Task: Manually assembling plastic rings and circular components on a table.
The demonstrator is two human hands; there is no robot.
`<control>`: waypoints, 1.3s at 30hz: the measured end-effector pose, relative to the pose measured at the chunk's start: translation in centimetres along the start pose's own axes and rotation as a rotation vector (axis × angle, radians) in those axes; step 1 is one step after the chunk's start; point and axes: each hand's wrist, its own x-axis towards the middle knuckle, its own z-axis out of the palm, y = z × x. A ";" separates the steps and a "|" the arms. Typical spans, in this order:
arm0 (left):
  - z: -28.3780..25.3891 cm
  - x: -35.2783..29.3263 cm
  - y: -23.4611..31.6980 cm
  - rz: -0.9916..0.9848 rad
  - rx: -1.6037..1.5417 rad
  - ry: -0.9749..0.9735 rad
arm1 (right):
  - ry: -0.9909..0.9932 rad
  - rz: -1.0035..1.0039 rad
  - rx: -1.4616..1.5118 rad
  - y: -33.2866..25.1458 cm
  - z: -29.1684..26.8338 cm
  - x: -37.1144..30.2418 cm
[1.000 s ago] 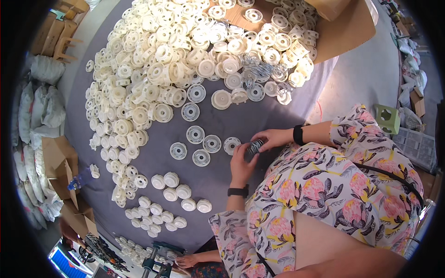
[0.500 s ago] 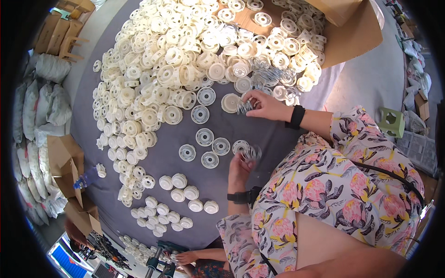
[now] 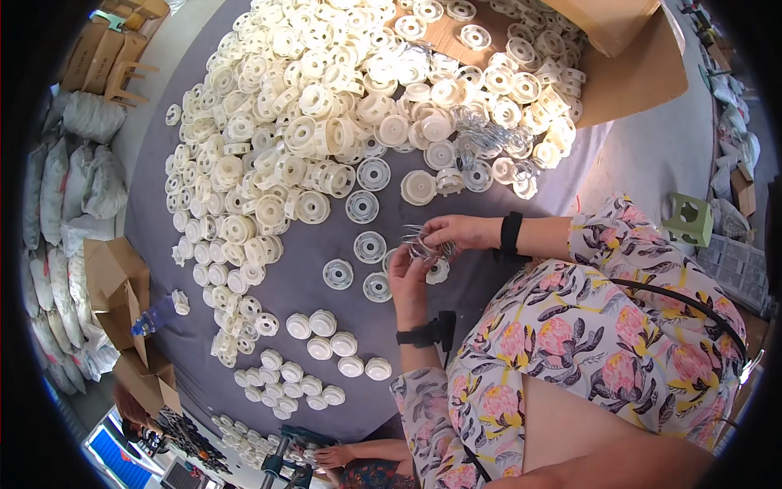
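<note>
My left hand [image 3: 407, 275] and my right hand [image 3: 458, 231] meet over the near side of the cloth-covered table. Between their fingertips are thin, shiny metal wire coils [image 3: 418, 241], which look like springs. Fingers of both hands are closed on them; how many coils each holds is hard to make out. Beneath and beside the hands lie round grey-rimmed plastic discs, one partly hidden disc [image 3: 440, 271] under the right hand and another disc [image 3: 369, 247] left of the hands. A loose bunch of similar metal coils [image 3: 481, 130] lies farther off among white parts.
A big heap of cream plastic wheel-like parts [image 3: 285, 134] covers the far table. White capped round pieces [image 3: 323, 323] stand in groups at the near left. An open cardboard box [image 3: 635, 81] sits far right. Another person's hand [image 3: 332, 456] works near a green metal tool [image 3: 277, 460] below.
My right hand has come nearer from the heap's edge with metal coils. My left hand has risen slightly leftward, and the two now meet. The table view has shifted a little.
</note>
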 end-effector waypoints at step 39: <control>6.9 16.8 2.3 0.393 1.761 -0.093 | 0.221 0.068 0.022 1.4 -1.6 0.8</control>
